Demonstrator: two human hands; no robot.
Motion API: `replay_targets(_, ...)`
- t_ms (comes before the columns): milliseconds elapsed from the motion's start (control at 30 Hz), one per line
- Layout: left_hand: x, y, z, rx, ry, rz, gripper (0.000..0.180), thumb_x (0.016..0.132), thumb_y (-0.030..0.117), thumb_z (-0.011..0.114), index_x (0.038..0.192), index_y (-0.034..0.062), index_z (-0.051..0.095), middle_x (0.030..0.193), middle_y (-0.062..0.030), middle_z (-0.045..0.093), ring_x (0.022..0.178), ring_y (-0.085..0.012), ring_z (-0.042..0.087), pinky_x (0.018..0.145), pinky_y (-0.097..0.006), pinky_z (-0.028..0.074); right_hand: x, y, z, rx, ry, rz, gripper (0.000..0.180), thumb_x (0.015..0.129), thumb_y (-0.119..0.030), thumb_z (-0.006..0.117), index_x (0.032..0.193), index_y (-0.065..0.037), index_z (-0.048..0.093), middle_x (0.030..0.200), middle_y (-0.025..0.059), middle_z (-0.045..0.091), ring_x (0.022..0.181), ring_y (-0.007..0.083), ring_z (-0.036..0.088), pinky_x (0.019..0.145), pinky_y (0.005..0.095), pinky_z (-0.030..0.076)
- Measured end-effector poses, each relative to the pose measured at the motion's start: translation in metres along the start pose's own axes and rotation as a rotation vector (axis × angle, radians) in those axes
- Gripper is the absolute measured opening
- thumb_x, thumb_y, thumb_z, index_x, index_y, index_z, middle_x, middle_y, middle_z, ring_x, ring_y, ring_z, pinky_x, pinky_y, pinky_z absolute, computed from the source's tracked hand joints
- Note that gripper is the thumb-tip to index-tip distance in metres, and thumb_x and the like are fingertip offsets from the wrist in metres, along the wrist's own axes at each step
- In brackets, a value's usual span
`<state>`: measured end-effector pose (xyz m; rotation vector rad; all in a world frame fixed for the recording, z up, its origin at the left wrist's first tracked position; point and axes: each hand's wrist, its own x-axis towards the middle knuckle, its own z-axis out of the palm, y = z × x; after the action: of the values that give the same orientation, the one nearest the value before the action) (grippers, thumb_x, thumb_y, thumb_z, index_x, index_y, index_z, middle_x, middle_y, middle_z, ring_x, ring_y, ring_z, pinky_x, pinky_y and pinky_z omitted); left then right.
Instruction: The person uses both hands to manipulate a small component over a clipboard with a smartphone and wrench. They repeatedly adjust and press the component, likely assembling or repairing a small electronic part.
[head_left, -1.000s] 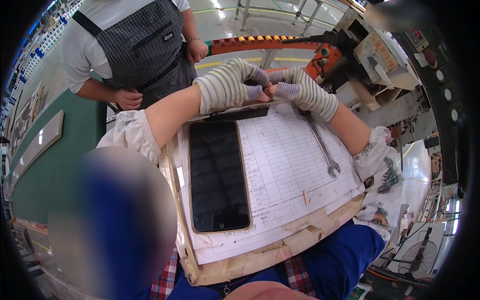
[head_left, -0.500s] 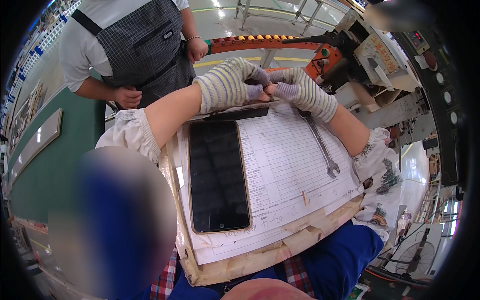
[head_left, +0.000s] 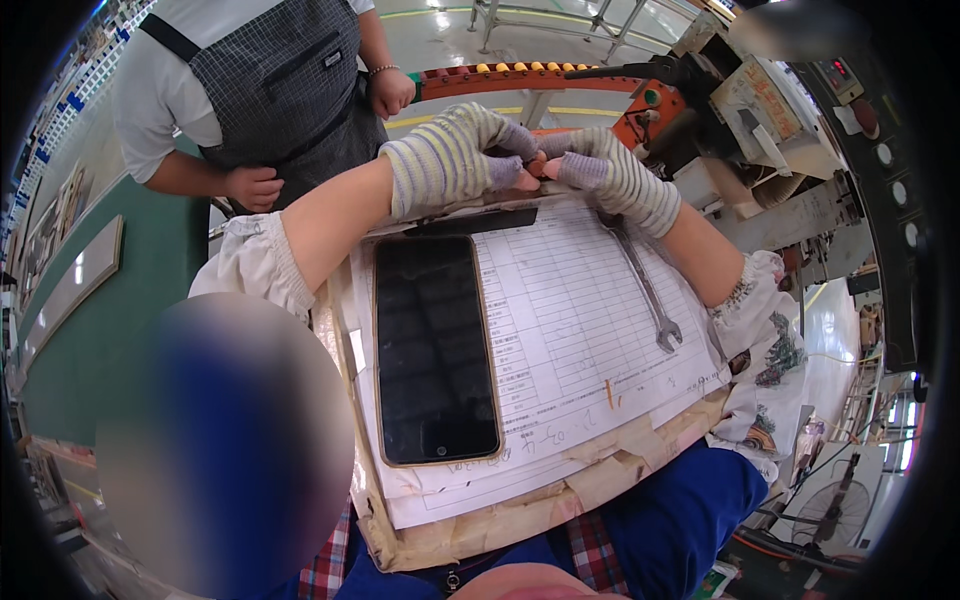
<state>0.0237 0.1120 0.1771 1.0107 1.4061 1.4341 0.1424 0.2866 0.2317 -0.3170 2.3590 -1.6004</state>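
Wrench [head_left: 645, 283], long silvery metal, lies on white gridded paper [head_left: 575, 345] near my stripy-gloved right hand [head_left: 628, 182], probably stiff, hefty, best grabbed mid-shank, but both that and my stripy-gloved left hand [head_left: 445, 160] have fingers [head_left: 583, 170] curled in, can't tell around what.

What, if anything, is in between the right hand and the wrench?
Nothing that I can see. The wrench lies on the paper, its far end close by the right hand; whether they touch, I can't tell.

The person wears striped fingerless gloves [head_left: 435, 165], pale elasticated sleeves [head_left: 262, 265] and blue clothing [head_left: 665, 510] with, apparently, red plaid patches [head_left: 597, 552].
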Motion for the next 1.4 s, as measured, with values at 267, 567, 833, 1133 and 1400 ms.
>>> replay_targets(267,0.005,-0.005,0.004,0.182,0.056,0.014,0.023,0.076,0.012,0.061,0.097,0.0028,0.063,0.086,-0.0082,0.065,0.08,-0.0145,0.059,0.076,-0.026,0.045,-0.001,-0.006,0.001,-0.085,-0.002,-0.023,0.042,0.078,-0.023,0.062,0.112,0.002,0.056,0.098,0.0065,0.06,0.092,0.0117,0.054,0.085,0.0251,0.041)
replay_targets(567,-0.002,0.006,0.006,0.381,0.027,0.093,0.026,0.074,0.017,0.064,0.097,0.0037,0.064,0.086,-0.0104,0.065,0.078,-0.0161,0.06,0.075,-0.027,0.046,0.001,0.0,0.0,-0.035,0.001,0.026,0.04,0.078,-0.024,0.063,0.108,0.002,0.057,0.096,0.0054,0.06,0.089,0.0109,0.054,0.083,0.024,0.042)
replay_targets(833,-0.036,0.057,0.037,0.597,0.2,0.146,0.027,0.074,0.017,0.065,0.097,0.0033,0.064,0.087,-0.0095,0.065,0.079,-0.0159,0.06,0.075,-0.027,0.046,-0.002,-0.004,0.001,-0.003,0.032,-0.001,0.041,0.076,-0.026,0.063,0.105,0.002,0.058,0.092,0.0036,0.061,0.083,0.0088,0.054,0.075,0.0205,0.043)
replay_targets(1133,-0.034,0.052,0.031,0.503,0.178,0.141,0.026,0.074,0.014,0.066,0.097,0.0013,0.063,0.087,-0.0085,0.065,0.082,-0.0134,0.059,0.076,-0.026,0.045,-0.005,-0.018,0.013,0.059,0.113,-0.048,0.021,0.077,-0.021,0.057,0.084,-0.001,0.057,0.075,0.0024,0.057,0.07,0.0073,0.052,0.063,0.0229,0.043)
replay_targets(1400,-0.004,0.006,0.007,0.276,0.107,0.059,0.027,0.073,0.016,0.067,0.096,0.0015,0.064,0.086,-0.0096,0.065,0.081,-0.0143,0.059,0.075,-0.026,0.045,0.002,-0.006,0.001,-0.05,0.013,-0.018,0.043,0.076,-0.029,0.063,0.106,0.002,0.059,0.096,0.0062,0.061,0.089,0.0103,0.054,0.082,0.0231,0.041)
